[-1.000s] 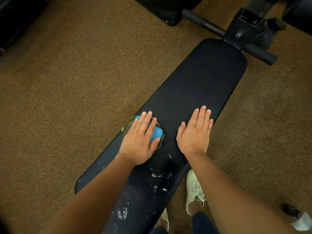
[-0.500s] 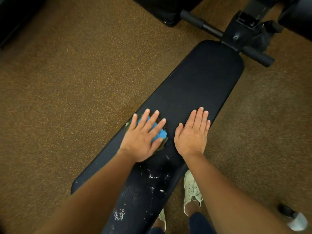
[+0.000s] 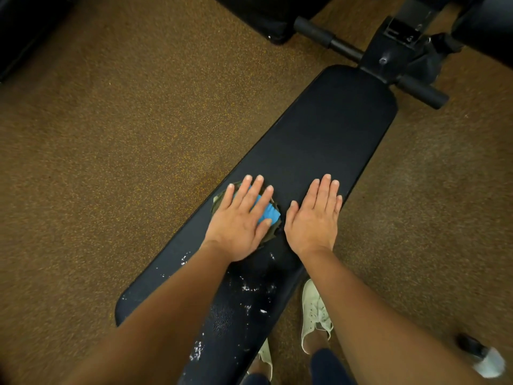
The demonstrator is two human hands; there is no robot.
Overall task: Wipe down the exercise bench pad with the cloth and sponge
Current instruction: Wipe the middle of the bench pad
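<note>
Fingers of left hand straight, pressing sponge and cloth mid bench pad; right hand flat alongside. Wiping underway; specks at pad's near end likely need next pass.

Left hand and right hand side by side, both flat, palm-down, straight-fingered, at arm's length ahead.

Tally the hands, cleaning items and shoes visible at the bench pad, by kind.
Hands: 2 (left hand, right hand)
Blue sponge: 1
Green cloth: 1
Pale shoes: 2
Total: 6
</note>
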